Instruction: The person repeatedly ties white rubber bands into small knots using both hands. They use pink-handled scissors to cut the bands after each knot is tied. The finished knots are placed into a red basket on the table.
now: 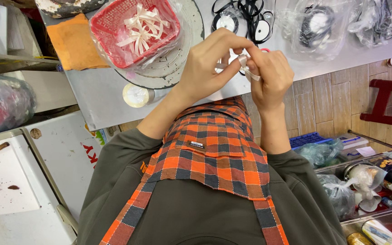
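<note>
Both my hands meet above the edge of a grey worktable (100, 95). My left hand (207, 61) and my right hand (271, 75) pinch a short piece of cream ribbon (246, 63) between their fingertips; most of it is hidden by the fingers. Just left of my hands stands a red plastic basket (110, 34) in a clear bag, holding several finished cream ribbon bows (140, 27). It rests on a round grey turntable (171, 68). My orange checked apron (214, 149) fills the lower middle.
A roll of clear tape (135, 95) lies near the table's front edge. An orange cloth (72, 41) sits at the back left. Spools of black ribbon (243, 20) and clear bags (316, 25) lie behind my hands. A red stool (391, 102) stands right.
</note>
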